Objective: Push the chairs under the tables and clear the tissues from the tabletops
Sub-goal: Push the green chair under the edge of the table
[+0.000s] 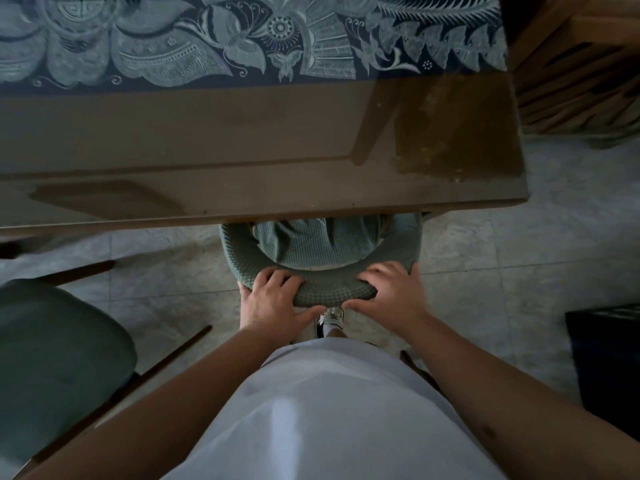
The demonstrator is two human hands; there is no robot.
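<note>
A green fabric-covered chair (311, 247) stands at the near edge of the brown glass-topped table (242, 147), its seat mostly hidden under the tabletop. My left hand (273, 299) grips the left part of the curved backrest and my right hand (389, 292) grips the right part. A second green chair (59, 355) stands out from the table at the lower left. No tissue shows on the visible tabletop.
A dark blue patterned cloth (242, 36) covers the far part of the table. A wooden slatted piece of furniture (575, 64) stands at the upper right. A dark box (609, 362) sits on the tiled floor at the right. My shoe (330, 320) is behind the chair.
</note>
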